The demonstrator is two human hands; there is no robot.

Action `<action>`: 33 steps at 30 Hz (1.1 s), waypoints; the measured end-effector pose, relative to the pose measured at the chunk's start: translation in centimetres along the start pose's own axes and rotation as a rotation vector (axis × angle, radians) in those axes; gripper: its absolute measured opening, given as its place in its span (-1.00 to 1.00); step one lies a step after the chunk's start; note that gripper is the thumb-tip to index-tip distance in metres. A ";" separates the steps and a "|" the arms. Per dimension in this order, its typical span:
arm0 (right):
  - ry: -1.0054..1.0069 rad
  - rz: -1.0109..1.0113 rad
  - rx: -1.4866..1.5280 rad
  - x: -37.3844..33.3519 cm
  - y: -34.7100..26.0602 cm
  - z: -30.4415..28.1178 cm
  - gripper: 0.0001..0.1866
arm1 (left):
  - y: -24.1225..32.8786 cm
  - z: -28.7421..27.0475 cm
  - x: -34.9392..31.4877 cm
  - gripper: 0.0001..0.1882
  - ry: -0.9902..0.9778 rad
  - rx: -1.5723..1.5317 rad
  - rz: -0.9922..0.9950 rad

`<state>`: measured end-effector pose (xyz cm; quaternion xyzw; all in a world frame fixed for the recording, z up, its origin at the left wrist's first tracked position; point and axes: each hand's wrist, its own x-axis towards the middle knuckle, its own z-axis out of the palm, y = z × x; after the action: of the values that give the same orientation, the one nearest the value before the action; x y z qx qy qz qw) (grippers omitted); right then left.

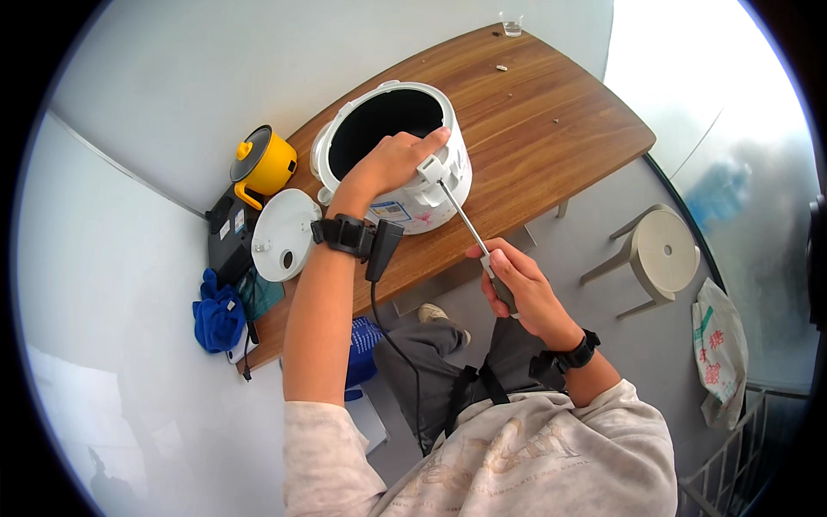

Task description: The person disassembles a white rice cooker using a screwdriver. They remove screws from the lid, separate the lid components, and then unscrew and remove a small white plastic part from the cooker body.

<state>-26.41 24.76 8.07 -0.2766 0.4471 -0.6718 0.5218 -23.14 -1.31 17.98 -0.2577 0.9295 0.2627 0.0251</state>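
Observation:
A white rice cooker body (458,177), without a lid, stands on the wooden table in front of me, its dark inside showing. My left hand (392,164) reaches over its near rim, fingers closed on the white hinge-like block (430,169) at the edge. In my right hand (527,289) is a screwdriver (466,221) with a grey handle, gripped from below. Its shaft slants up and left, and the tip meets that block or sits right beside it; I cannot tell whether it is in a screw.
Left of the cooker lie a round white cover (280,231) with a hole, a yellow electric pot (274,164), a black case (231,237) and a blue cloth (218,317). A clear cup (512,26) stands at the table's (551,103) far end. A stool (668,250) is at right.

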 end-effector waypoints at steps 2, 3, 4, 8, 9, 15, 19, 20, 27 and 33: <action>-0.003 0.007 0.003 0.0 -0.1 0.0 -0.54 | 0.0 0.1 0.0 -0.19 0.009 -0.016 -0.003; -0.004 0.013 0.009 0.0 -0.1 0.0 -0.54 | 0.1 0.1 0.1 -0.19 0.004 -0.033 -0.033; -0.006 0.020 0.014 0.0 -0.2 -0.1 -0.54 | 0.1 0.2 0.2 -0.18 -0.002 -0.049 -0.063; -0.007 0.071 0.116 0.0 -0.4 0.0 -0.56 | -0.4 0.1 0.0 -0.17 0.033 -0.012 0.071; -0.009 0.100 0.163 -0.1 -0.6 -0.1 -0.56 | -0.3 0.1 0.1 -0.17 0.014 -0.029 0.004; -0.018 0.102 0.185 0.1 -0.8 -0.6 -0.58 | 0.2 0.0 0.0 -0.20 0.000 -0.043 -0.037; 0.070 -0.032 -0.068 0.5 -0.5 -1.0 -0.64 | -0.7 0.1 0.3 -0.31 0.000 0.102 0.175; 0.129 -0.086 -0.220 0.5 -0.8 -0.9 -0.68 | -1.0 0.2 0.4 -0.32 0.018 0.141 0.224; 0.460 -0.528 -1.206 0.3 -2.6 -1.0 -0.67 | -1.9 0.7 0.5 -0.48 0.070 0.244 0.329; 0.604 -0.683 -1.619 0.0 -3.7 -0.8 -0.60 | -1.2 0.4 0.5 -0.30 0.037 0.187 0.243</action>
<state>-28.71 25.24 11.02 -0.4864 0.7910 -0.3158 -0.1951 -22.99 -2.18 16.98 -0.1446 0.9745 0.1714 0.0001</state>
